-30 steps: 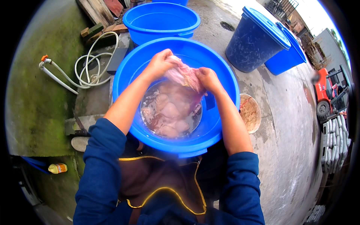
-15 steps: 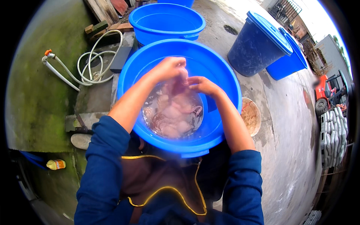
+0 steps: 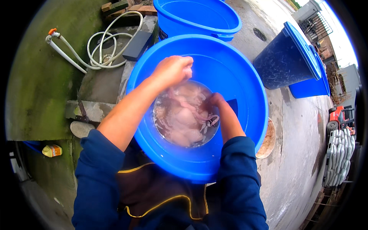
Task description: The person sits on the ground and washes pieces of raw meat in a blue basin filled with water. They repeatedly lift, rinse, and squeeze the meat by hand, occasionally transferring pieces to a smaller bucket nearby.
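Observation:
A wide blue tub (image 3: 251,111) stands in front of me. In its cloudy water lie soft, pale pink pieces of what looks like meat or offal (image 3: 182,119), some with stringy ends. Over the water, near the tub's far left side, my left hand (image 3: 175,71) is closed in a fist. What it holds, if anything, is hidden behind the fingers. My right hand (image 3: 217,99) reaches down at the right edge of the water, beside the pink pieces. Its fingers are under the surface and cannot be made out.
Another blue tub (image 3: 230,28) stands just beyond. At the right are a lidded dark blue bin (image 3: 285,57) and a round shallow container (image 3: 268,140). A white hose (image 3: 94,63) coils at the left, near a knife (image 3: 81,113). Farther right are stacked sacks (image 3: 339,157).
My right hand has left the pink strip beside my left hand and gone down into the water. The strip no longer shows at my left fist. The view has shifted left.

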Action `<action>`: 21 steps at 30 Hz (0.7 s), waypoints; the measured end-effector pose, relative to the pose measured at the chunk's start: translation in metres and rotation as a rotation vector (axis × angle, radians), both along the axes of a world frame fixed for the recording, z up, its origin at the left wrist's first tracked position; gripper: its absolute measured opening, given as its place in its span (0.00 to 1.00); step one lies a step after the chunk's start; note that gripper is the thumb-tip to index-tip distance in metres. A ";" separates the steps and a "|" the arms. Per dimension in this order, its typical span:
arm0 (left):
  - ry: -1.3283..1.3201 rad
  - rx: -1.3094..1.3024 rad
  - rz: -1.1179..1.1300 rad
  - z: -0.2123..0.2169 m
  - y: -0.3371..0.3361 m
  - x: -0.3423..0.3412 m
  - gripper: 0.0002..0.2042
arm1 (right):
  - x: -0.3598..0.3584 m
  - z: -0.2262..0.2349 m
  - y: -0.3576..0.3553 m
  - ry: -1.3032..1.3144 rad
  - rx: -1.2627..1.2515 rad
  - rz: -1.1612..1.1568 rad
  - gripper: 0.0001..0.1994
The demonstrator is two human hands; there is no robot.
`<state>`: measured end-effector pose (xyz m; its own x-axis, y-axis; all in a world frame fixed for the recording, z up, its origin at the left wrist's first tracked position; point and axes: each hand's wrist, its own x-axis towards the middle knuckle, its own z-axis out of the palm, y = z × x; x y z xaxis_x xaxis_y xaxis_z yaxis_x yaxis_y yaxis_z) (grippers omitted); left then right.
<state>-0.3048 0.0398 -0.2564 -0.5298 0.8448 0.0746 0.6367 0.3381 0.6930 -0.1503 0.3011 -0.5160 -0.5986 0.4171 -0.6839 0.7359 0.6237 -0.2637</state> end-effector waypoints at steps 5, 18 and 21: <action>-0.048 0.044 0.080 -0.017 0.011 -0.003 0.05 | 0.019 -0.080 -0.055 0.289 0.190 0.084 0.17; -0.160 -0.023 -0.090 -0.019 0.011 -0.006 0.09 | -0.060 0.100 -0.050 0.250 -0.472 0.283 0.25; -0.169 -0.035 0.003 -0.022 0.013 -0.011 0.07 | -0.063 0.152 -0.063 0.417 -0.792 0.152 0.25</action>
